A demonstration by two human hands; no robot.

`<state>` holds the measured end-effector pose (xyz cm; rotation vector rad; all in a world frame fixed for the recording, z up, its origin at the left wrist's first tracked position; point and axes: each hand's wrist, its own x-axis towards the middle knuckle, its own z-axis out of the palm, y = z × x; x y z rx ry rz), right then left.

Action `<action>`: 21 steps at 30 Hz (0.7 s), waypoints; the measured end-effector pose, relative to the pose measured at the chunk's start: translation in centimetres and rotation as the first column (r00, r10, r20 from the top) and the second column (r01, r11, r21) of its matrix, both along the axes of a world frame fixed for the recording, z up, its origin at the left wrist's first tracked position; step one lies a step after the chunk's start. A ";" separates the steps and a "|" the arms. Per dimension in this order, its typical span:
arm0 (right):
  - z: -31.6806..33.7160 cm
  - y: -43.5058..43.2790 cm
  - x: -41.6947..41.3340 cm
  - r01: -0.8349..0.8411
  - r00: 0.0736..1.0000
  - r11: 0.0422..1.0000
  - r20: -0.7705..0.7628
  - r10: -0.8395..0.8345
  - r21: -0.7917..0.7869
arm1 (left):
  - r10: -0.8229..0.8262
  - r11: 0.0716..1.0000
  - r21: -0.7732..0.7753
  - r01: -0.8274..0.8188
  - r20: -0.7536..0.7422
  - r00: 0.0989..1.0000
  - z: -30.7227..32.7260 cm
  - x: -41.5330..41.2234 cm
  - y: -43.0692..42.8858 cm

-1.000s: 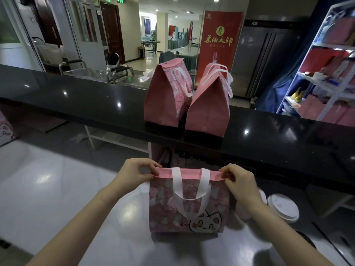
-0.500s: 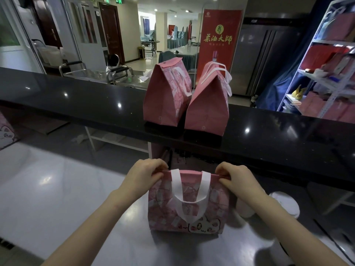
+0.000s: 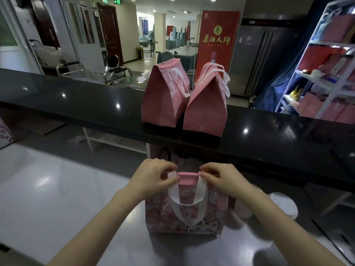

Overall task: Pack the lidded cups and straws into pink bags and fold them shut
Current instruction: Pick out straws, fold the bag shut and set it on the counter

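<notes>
Before you, the polished steel worktop [image 3: 57, 198] carries one upright pink cat-print bag [image 3: 211, 214]. To its right stands a white-lidded cup [image 3: 282, 204], and between them a second cup [image 3: 243, 210], partly hidden. Beyond, the raised black counter [image 3: 76, 100] bears two folded pink bags just beside each other: left bag [image 3: 159, 100], right bag [image 3: 205, 110].

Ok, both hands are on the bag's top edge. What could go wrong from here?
1. The left hand and right hand pinch the pink bag at its top, where the white handle loops; it could get trapped in the fold.
2. The lidded cup stands close to the right forearm; pulling back might knock it.
</notes>
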<state>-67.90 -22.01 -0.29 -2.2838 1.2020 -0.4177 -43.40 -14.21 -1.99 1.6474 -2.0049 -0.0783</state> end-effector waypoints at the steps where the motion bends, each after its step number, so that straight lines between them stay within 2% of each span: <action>1: -0.1 0.2 0.6 -0.044 0.997 0.999 -0.066 0.044 -0.005 | -0.030 1.000 0.002 0.030 0.075 0.997 -0.1 -0.5 -0.1; 4: -0.7 0.3 1.6 -0.111 0.969 0.985 -0.235 0.078 -0.131 | -0.034 0.999 -0.015 0.037 0.170 0.985 -0.6 -1.5 -0.5; 9: -1.9 0.5 2.5 -0.065 0.972 0.963 -0.237 0.001 -0.263 | -0.021 0.999 -0.043 0.030 0.197 0.980 -1.4 -2.6 -0.9; 17: -1.6 1.1 3.3 -0.132 0.967 0.959 -0.246 0.069 -0.252 | -0.022 0.997 -0.067 0.033 0.158 0.987 -1.5 -2.2 -0.5; 21: -1.7 1.8 4.6 -0.149 0.963 0.938 -0.259 0.067 -0.312 | -0.042 0.997 -0.064 0.052 0.141 0.989 -1.2 -2.7 -0.4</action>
